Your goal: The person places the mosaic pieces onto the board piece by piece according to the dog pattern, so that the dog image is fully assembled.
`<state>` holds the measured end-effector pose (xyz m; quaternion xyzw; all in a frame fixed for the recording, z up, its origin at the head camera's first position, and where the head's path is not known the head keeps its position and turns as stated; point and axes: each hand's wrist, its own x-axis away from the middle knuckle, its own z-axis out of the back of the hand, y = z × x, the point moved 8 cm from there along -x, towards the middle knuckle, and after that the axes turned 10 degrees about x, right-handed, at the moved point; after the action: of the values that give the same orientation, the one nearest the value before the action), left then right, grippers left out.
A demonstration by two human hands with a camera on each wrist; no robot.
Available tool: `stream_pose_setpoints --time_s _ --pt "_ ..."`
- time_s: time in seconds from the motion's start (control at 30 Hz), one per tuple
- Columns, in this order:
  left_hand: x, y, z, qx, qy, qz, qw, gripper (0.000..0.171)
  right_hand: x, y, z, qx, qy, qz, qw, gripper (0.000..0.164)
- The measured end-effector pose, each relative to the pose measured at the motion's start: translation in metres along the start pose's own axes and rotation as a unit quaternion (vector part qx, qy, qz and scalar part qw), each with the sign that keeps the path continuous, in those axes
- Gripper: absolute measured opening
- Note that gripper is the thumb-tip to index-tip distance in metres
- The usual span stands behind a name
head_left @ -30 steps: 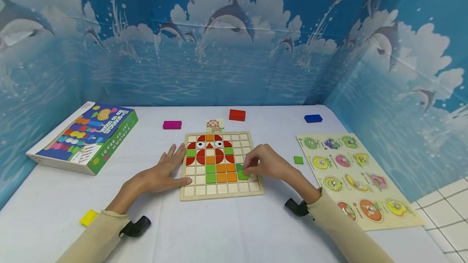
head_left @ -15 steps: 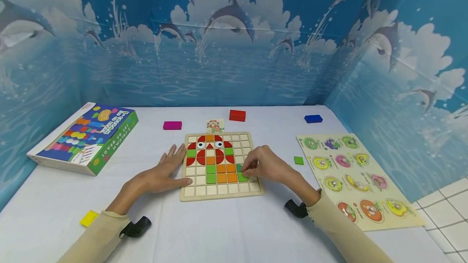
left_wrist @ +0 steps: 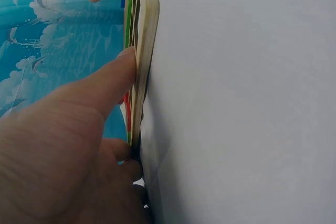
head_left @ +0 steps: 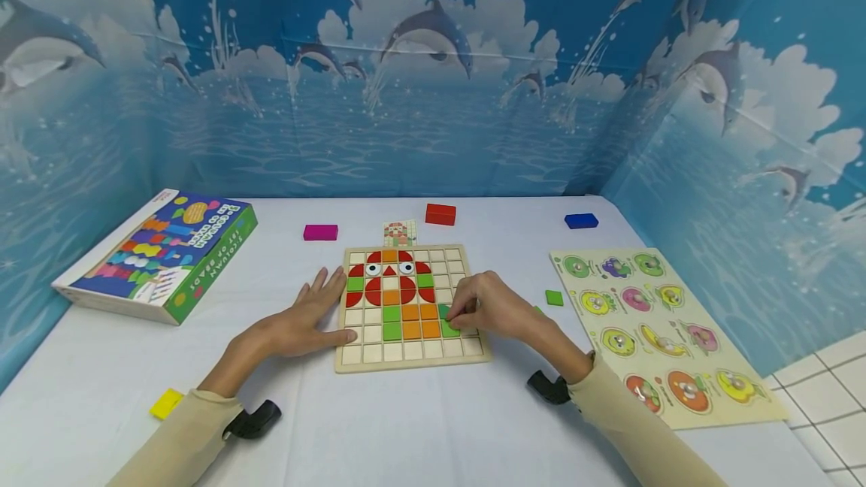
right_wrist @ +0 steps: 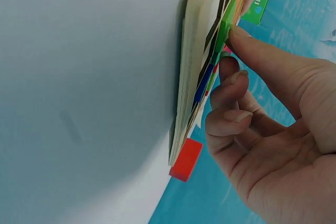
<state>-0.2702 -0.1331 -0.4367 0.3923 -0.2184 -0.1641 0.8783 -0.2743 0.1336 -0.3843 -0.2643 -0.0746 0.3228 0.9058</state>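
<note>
A wooden grid board lies mid-table, bearing red, orange and green tiles and two eye tiles. My left hand rests flat along its left side, fingers spread, the thumb on the board's edge. On the board's right part, my right hand pinches a green square tile between thumb and forefinger. The tile sits in a cell, partly covered by the fingertips. The right wrist view shows the thumb on that green tile, with a blue piece beside it on the board.
Behind the board lie a pattern card, a red block and a magenta block. Rightward are a loose green tile, a blue block and a fruit knob puzzle. A toy box and yellow piece lie left.
The green tile under my right fingertips looked slightly tilted a second ago and now lies flatter in its cell. My right hand dipped slightly; the left stayed where it was.
</note>
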Motion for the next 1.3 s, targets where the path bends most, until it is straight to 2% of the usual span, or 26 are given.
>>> stream_pose_setpoints --time_s 0.17,0.3,0.4,0.57,0.8,0.93,1.07,1.3 --pt "-0.001 0.001 0.000 0.000 -0.001 -0.004 1.0000 0.114 0.002 0.002 0.002 0.005 0.000 0.010 1.000 0.011" --pt "-0.001 0.001 -0.001 -0.002 -0.002 -0.002 1.0000 0.113 0.005 0.014 0.014 0.007 -0.003 0.023 1.000 0.013" --pt "0.000 0.002 -0.002 -0.001 -0.003 0.000 1.0000 0.113 0.010 0.034 0.029 0.008 -0.005 0.010 1.000 0.016" --pt "0.001 0.002 -0.001 -0.002 -0.004 0.001 1.0000 0.113 0.024 0.076 0.048 0.012 -0.021 -0.042 0.999 0.019" --pt "0.001 0.000 -0.001 -0.002 -0.003 -0.001 1.0000 0.114 0.047 0.115 0.053 -0.020 -0.102 -0.076 0.992 0.027" --pt "0.002 0.001 0.000 -0.001 -0.002 -0.003 1.0000 0.113 0.051 0.122 0.053 -0.037 -0.122 -0.098 0.987 0.028" --pt "0.003 0.002 0.001 -0.001 -0.002 -0.009 1.0000 0.113 0.048 0.123 0.052 -0.013 -0.111 -0.099 0.989 0.025" --pt "0.002 0.002 0.000 -0.001 -0.003 -0.012 0.9999 0.111 0.038 0.115 0.049 0.012 -0.081 -0.066 0.994 0.022"
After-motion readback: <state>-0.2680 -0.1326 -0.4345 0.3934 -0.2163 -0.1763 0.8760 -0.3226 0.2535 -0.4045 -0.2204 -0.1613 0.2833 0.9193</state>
